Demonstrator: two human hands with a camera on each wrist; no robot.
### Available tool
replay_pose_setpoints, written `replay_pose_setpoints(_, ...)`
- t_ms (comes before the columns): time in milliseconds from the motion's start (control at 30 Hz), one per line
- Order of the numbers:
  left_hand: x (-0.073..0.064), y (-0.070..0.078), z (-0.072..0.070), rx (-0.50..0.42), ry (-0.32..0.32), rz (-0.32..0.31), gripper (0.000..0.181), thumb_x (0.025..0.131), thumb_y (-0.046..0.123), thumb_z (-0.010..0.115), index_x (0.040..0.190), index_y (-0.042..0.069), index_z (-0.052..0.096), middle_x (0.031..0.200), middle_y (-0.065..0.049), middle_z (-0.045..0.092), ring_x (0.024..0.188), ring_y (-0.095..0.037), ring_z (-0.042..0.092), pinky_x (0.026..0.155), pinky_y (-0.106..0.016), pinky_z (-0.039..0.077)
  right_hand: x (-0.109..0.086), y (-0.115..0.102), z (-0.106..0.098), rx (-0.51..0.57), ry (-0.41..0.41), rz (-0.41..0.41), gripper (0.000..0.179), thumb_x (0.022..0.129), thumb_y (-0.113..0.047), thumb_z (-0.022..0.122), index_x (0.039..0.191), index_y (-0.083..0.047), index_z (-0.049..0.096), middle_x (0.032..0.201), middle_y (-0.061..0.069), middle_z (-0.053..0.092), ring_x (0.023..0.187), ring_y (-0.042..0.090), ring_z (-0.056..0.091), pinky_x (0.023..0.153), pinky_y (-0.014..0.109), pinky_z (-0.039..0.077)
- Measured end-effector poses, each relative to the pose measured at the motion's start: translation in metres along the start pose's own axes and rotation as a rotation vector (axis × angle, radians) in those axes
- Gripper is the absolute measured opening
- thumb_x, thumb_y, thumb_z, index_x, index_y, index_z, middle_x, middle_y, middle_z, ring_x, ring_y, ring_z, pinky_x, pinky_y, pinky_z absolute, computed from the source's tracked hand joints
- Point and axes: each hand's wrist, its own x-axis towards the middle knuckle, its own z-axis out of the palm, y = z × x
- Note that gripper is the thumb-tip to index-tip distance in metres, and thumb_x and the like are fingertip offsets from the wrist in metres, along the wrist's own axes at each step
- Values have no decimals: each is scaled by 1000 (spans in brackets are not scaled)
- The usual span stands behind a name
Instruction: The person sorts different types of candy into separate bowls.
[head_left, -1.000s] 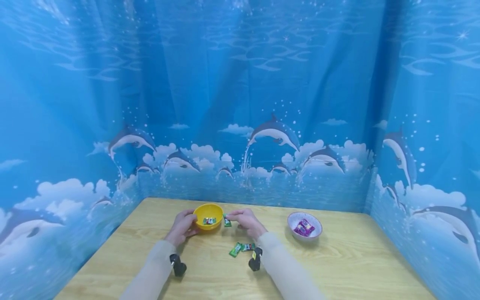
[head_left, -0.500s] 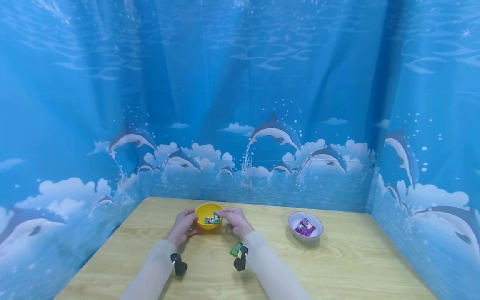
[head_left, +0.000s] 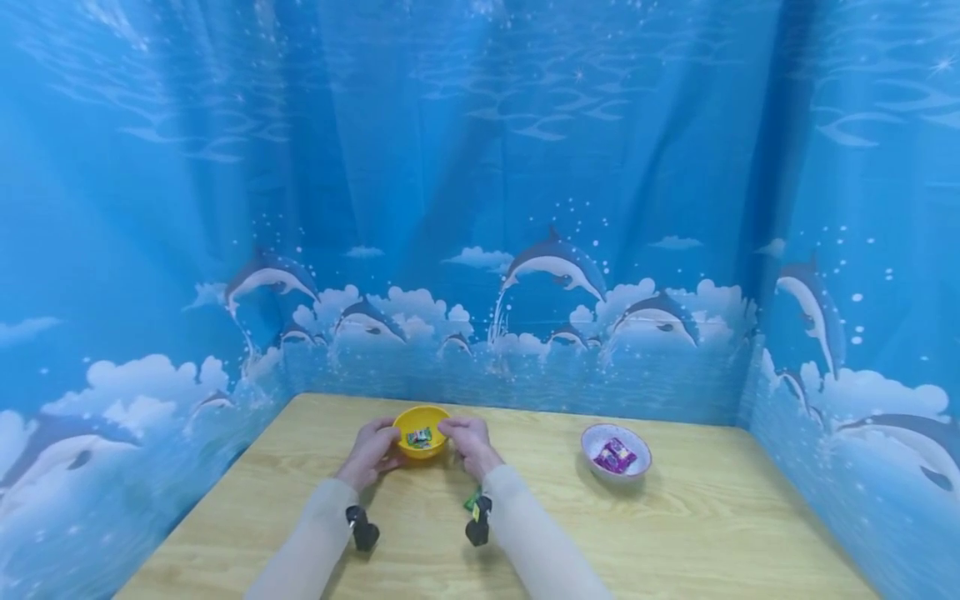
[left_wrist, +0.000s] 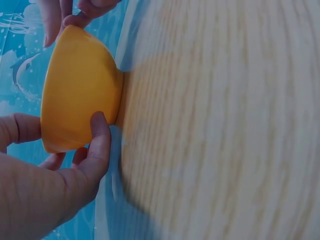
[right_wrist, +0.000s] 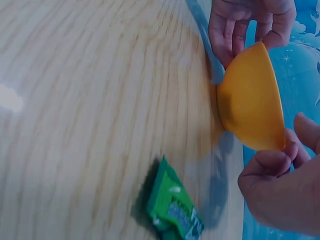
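A yellow bowl [head_left: 422,453] stands on the table with several small wrapped candies [head_left: 418,437] inside. My left hand [head_left: 368,453] grips its left side, thumb at the rim and fingers around the outer wall, as the left wrist view shows [left_wrist: 65,185]. At the opposite rim is my right hand [head_left: 469,445], its fingers loosely bent against the edge and the thumb apart. No candy shows between them. A green candy packet [right_wrist: 175,205] lies on the table below the right hand; in the head view the right wrist partly covers it.
To the right stands a white bowl with a pink rim [head_left: 592,437], holding purple-wrapped candies [head_left: 615,455]. Blue dolphin-print curtains [head_left: 510,208] surround the wooden table [head_left: 697,517] at the back and sides. Each wrist carries a black camera.
My right hand has moved left to the bowl with a green candy and let it go inside. The left hand keeps its grip on the bowl.
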Motion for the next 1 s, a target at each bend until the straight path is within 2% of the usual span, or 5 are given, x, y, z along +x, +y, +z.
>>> replay_pose_setpoints(67,0,0,0,-1,2,3,60,86,3,47,146,-2,38,135,-27,48,110,-30,55,88,-42,58,0,1,-3,1,-18,10,33,91,-19,68,121,-5,68,126,13,65,47,5,30,46,22,31)
replay_pose_setpoints(200,-1,0,1,17,7,-3,61,86,3,47,146,-2,38,136,-26,47,112,-31,53,87,-42,57,0,2,-10,-4,-62,17,36,91,-24,68,123,-9,67,133,11,61,58,9,41,50,25,36)
replay_pose_setpoints(300,-3,0,0,26,5,-14,61,87,4,48,147,-1,36,138,-26,46,115,-33,52,89,-43,57,0,4,-17,-8,-100,7,38,91,-27,68,125,-11,66,139,11,57,94,21,60,73,35,52)
replay_pose_setpoints(433,-4,1,-2,27,-1,-15,61,88,5,48,148,-1,35,137,-27,47,113,-33,55,90,-43,56,1,5,-26,-15,-164,-13,40,92,-29,67,128,-11,65,142,11,54,135,37,44,107,55,42)
replay_pose_setpoints(1000,-1,3,-3,21,-2,-24,60,88,5,49,147,1,38,136,-24,49,111,-31,55,87,-40,57,4,10,-80,-288,-382,-85,42,92,-28,67,130,-10,64,138,8,58,128,33,51,105,54,44)
